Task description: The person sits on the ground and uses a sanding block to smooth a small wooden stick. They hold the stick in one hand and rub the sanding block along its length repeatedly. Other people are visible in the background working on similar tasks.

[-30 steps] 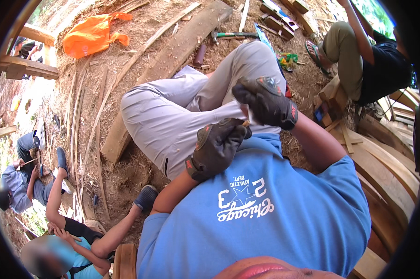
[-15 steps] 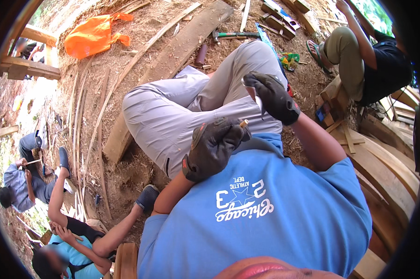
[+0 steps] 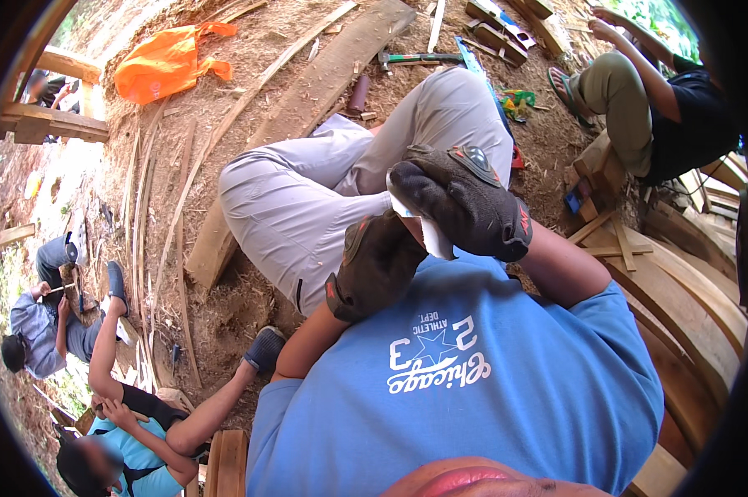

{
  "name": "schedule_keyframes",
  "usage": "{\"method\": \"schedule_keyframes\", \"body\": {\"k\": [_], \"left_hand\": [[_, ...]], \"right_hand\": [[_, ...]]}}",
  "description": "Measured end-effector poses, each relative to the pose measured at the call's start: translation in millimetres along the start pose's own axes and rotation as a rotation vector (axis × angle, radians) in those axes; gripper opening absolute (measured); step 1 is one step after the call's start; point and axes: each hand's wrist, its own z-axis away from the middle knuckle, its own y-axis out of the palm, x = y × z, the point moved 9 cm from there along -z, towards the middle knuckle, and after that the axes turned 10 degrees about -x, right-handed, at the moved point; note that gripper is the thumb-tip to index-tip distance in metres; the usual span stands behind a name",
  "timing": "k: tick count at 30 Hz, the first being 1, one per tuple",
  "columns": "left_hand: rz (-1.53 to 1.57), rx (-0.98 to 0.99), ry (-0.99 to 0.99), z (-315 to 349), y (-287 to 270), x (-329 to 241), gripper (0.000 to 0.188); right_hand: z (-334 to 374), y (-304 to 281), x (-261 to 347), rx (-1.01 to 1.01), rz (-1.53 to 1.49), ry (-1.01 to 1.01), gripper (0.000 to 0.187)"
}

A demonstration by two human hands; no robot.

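The right hand (image 3: 472, 203), gloved in black, is closed on a white sheet (image 3: 437, 241) that pokes out along its left and near sides. The left hand (image 3: 380, 269), in a matching glove, has its fingers turned in under the right hand's near-left side; they are mostly hidden, so I cannot tell whether they grip anything. The sheet lies to the right of the left hand and a little farther from the body, between the two gloves. Its visible edge slants from far left to near right. The right hand is the nearer, being on the sheet; the left is just beside it, and whether they touch is unclear. A tan patch (image 3: 413, 224) shows in that gap, too small to identify. All this sits above the near edge of the lap (image 3: 307, 236), by the shirt's hem (image 3: 465, 269).
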Motion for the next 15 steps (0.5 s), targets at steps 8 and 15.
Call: {"method": "schedule_keyframes", "body": {"k": [8,15], "left_hand": [[0.181,0.048,-0.332,8,-1,13,0.018],[0.211,-0.029,-0.328,-14,-17,-10,0.027]], "right_hand": [[11,23,-69,0.164,0.488,-0.181,0.035],[24,-21,-123,-0.302,0.048,0.011,0.039]]}}
